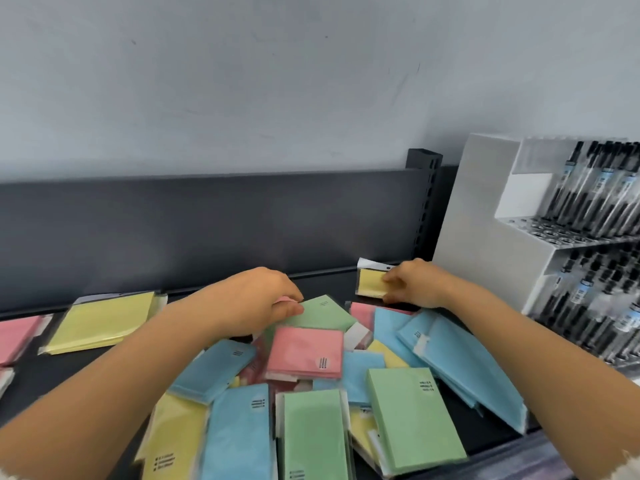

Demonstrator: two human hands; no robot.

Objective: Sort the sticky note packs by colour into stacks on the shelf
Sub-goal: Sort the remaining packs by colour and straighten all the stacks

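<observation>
A jumbled pile of sticky note packs in blue, green, pink and yellow covers the middle of the dark shelf (52, 382). My left hand (256, 299) reaches into the pile and pinches the top edge of a green pack (322, 315) lying behind a pink pack (304, 351). Further back on the right, my right hand (412, 284) grips a yellow pack (370, 285) close to the shelf's back panel. At the far left a yellow pack (104, 322) lies flat beside a pink pack (17, 337).
A white pen display rack (485, 209) full of black pens stands at the right end of the shelf. The dark back panel (207, 223) and a slotted upright post (424, 202) bound the shelf behind. A grey wall rises above.
</observation>
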